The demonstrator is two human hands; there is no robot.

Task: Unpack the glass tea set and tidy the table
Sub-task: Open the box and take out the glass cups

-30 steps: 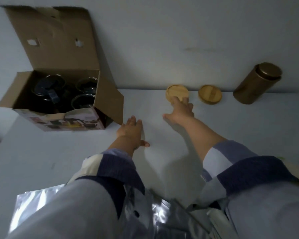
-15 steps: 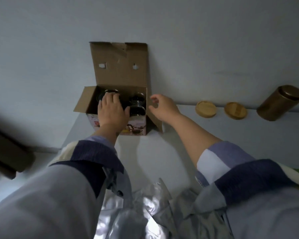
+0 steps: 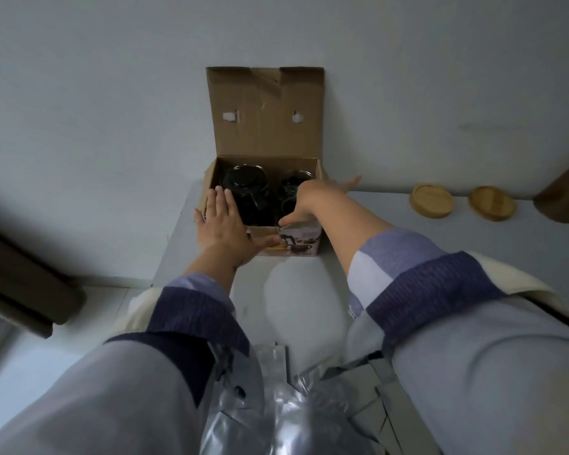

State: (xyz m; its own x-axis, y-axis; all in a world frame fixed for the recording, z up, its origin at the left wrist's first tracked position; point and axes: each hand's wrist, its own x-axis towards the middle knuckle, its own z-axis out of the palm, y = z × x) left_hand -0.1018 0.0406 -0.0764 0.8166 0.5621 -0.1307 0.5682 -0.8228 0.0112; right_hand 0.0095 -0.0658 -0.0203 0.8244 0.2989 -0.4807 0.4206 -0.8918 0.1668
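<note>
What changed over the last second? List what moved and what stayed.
The right hand left the coasters and went to the box, now spread across its right side. The left hand went from the table to the box's front left. Neither grips anything. Box, glassware and coasters stayed put.

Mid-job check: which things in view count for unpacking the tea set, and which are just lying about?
For the job:
- cardboard box, lid flap up
- glass teapot inside it
- glass cups beside the teapot
- left hand, right hand, both open at the box

Lying about:
- two wooden coasters
- brown canister
- silvery plastic wrap
</note>
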